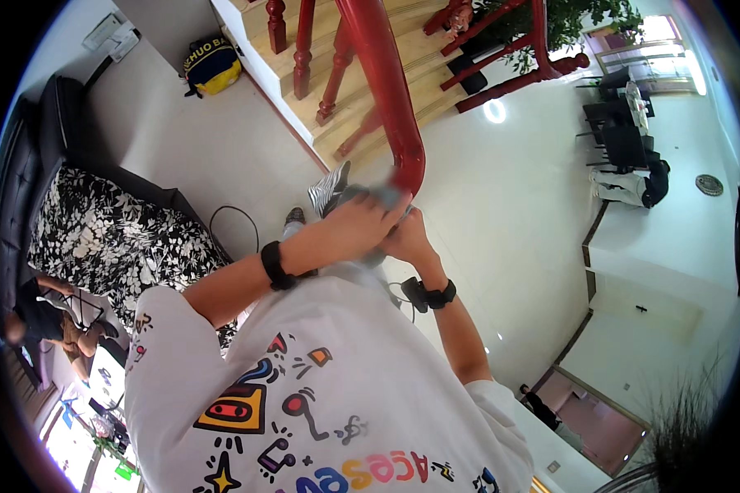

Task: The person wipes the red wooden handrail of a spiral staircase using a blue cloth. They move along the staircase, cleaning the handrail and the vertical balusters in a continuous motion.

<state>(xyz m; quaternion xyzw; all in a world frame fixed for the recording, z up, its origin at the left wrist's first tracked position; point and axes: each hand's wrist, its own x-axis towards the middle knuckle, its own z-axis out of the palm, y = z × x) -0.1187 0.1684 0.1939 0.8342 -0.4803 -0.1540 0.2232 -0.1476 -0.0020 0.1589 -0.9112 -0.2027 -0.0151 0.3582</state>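
Both my hands are close together at the lower end of a red wooden handrail (pixel 401 117). My left hand (pixel 357 225) reaches in with its fingers over a blurred greyish cloth-like thing (pixel 390 196) at the rail's end. Close beside it, on the right, my right hand (pixel 410 237) is bent inward with curled fingers near the same thing. What lies between the two hands is blurred and partly covered by them. Each wrist wears a black band. A striped shoe (pixel 330 188) shows just beyond my left hand.
Wooden stairs (pixel 357 68) with red balusters rise ahead. At left are a black sofa (pixel 21 160), a floral cloth (pixel 117 228), a blue and yellow bag (pixel 213 68) and a seated person (pixel 43 314). Thin cables lie on the floor. Chairs and another person (pixel 638 185) are at far right.
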